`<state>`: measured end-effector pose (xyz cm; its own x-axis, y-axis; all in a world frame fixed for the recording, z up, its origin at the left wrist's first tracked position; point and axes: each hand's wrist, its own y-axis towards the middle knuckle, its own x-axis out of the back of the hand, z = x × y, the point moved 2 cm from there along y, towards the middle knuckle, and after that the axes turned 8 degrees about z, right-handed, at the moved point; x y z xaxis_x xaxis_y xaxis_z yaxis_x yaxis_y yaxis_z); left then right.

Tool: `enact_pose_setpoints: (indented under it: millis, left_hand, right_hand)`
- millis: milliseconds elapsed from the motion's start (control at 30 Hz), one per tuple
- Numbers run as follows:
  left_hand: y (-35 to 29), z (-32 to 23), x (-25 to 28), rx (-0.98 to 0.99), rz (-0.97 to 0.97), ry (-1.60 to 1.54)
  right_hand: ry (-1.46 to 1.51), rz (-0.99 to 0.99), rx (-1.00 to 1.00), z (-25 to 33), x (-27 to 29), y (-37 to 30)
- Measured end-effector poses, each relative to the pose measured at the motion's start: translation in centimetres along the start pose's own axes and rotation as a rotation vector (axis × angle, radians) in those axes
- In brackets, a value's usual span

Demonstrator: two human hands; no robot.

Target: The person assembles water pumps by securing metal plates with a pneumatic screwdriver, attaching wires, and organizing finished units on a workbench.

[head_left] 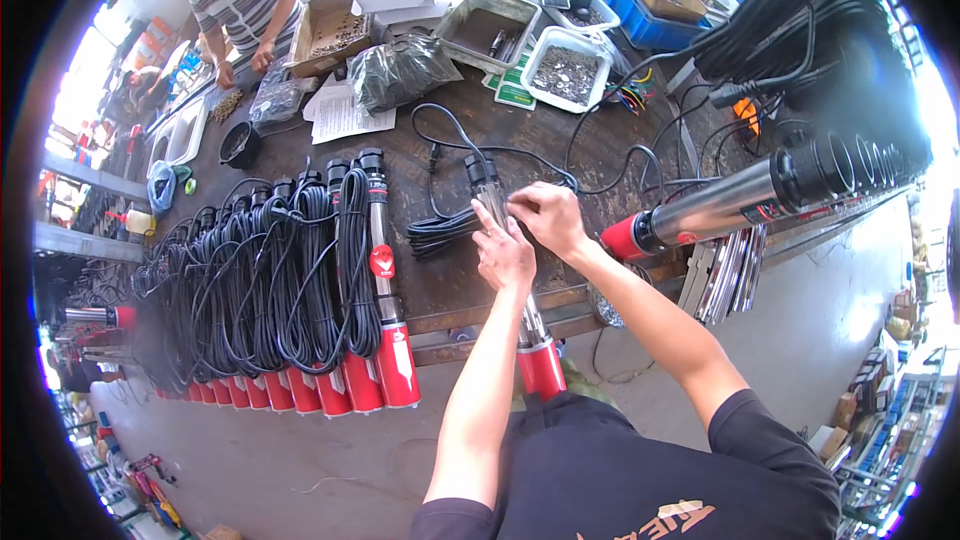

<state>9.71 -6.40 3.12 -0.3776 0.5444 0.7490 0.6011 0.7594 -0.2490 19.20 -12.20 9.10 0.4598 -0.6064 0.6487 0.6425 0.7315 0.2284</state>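
Note:
In front of me a slim steel submersible pump [537, 328] lies with its red end toward my body and its black-capped end on the table. My left hand [503, 255] is closed around its steel tube, with index finger and thumb stretched along it. Just right of the tube, my right hand [553, 218] is bent into a pinch close to the left fingertips. Whatever it pinches is too small to make out. A black cable [440, 110] loops from the pump's capped end, and a bundled cable coil [440, 235] lies left of my left hand.
Several red-ended pumps [395, 365] with coiled black cables stand in a row at left. More steel pumps [725, 202] lie at right. Behind are a white tray of small parts [566, 68], a metal tray [487, 28] and a cardboard box [325, 30]. Another person [245, 0] works far left.

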Motion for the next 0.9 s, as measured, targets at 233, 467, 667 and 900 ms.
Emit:
enact_pose_setpoints:
  millis: [233,467,667,900]
  left_hand:
    - [0.2,-0.1,0.7,0.003,0.071,-0.023]
    - [0.3,0.2,1.3,-0.008,0.127,-0.06]
    - [0.3,0.2,2.5,-0.015,0.156,-0.049]
    - [0.3,0.1,2.5,-0.017,0.143,-0.063]
  right_hand:
    - [-0.189,0.115,-0.065,-0.7,-4.1,5.6]
    - [0.161,0.092,-0.392,-2.3,-2.5,5.8]
    - [0.561,0.1,-0.547,-2.9,-2.4,4.2]
    - [0.586,0.105,-0.354,-4.9,-5.1,3.7]
